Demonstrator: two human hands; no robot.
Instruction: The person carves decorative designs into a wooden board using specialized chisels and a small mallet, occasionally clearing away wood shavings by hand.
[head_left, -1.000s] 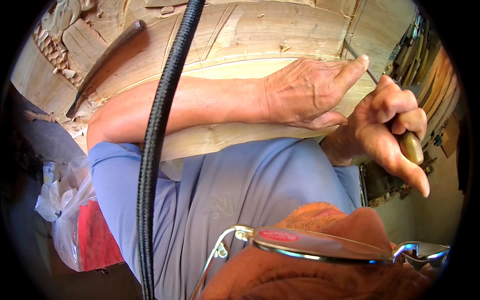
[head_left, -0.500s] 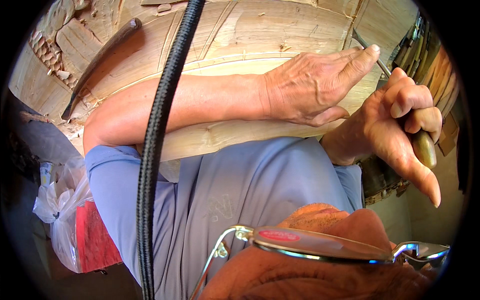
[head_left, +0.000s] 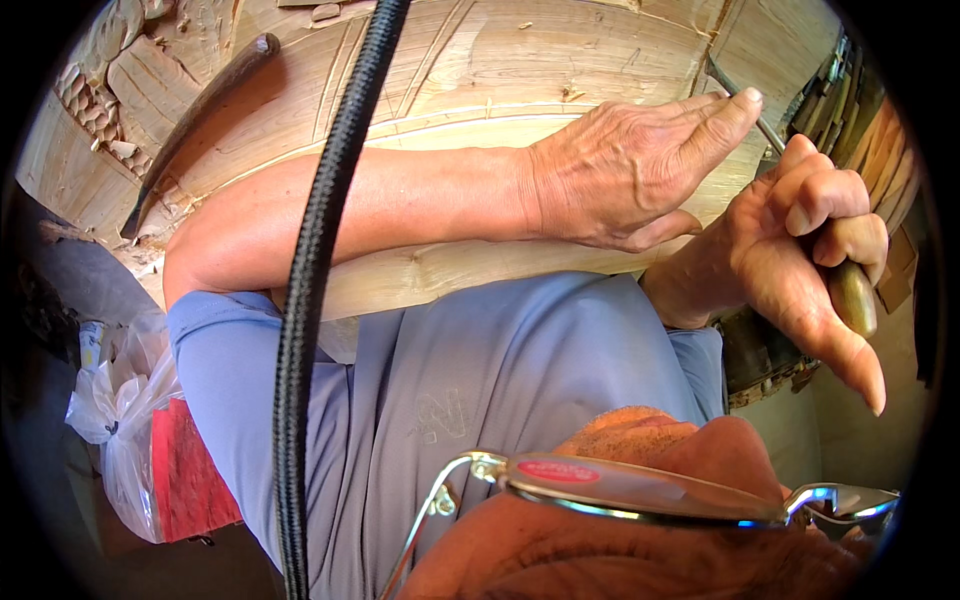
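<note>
One chisel, two hands gripping.

My left forearm bars the wood panel at 9 o'clock. Black cable cuts down at 10. Free wood at 12; spare chisel lies at 10.
</note>
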